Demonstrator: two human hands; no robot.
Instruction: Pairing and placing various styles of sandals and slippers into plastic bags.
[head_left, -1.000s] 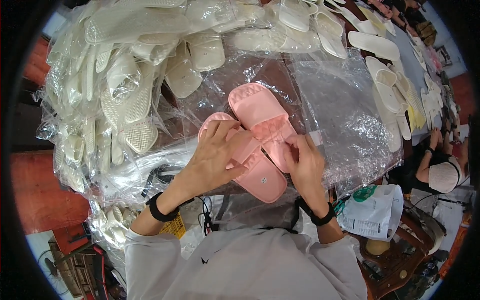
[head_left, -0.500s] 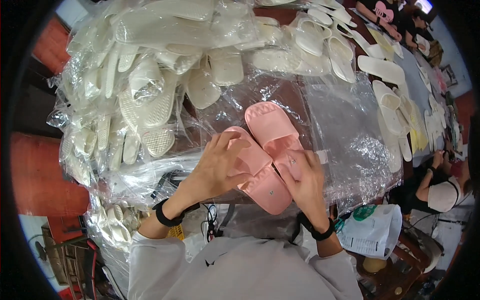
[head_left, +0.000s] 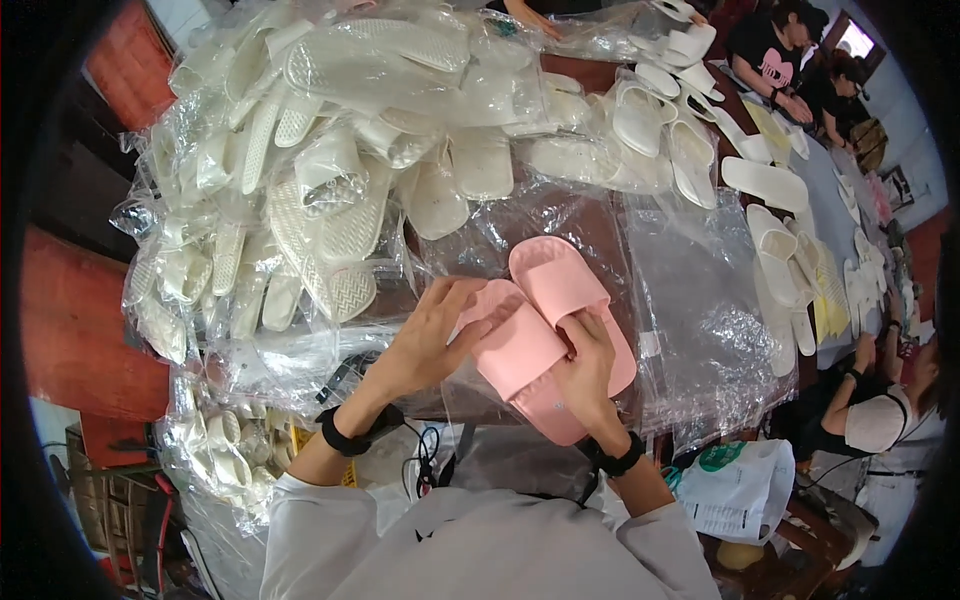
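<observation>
Two pink slide slippers lie side by side over the plastic at the table's near middle, toes pointing away and to the left. On the left slipper [head_left: 518, 350], my left hand [head_left: 432, 335] curls its fingers at the toe, with the thumb near the strap's edge. My right hand [head_left: 590, 370] grips between the pair, its fingers at the strap opening of the right slipper [head_left: 568, 283] and its thumb side against the left one. The palm covers part of both footbeds. Each wrist wears a black band.
White slippers in clear bags [head_left: 330, 190] are heaped at the left and back. A flat clear plastic bag [head_left: 700, 300] lies to the right, beside more white slippers [head_left: 775, 255]. A white carrier bag [head_left: 735, 490] hangs near my right side. Other people sit along the right.
The pink slippers have shifted from overlapping at an angle to lying nearly parallel. My right hand has moved to between them, and my left hand has slid toward the left slipper's toe.
</observation>
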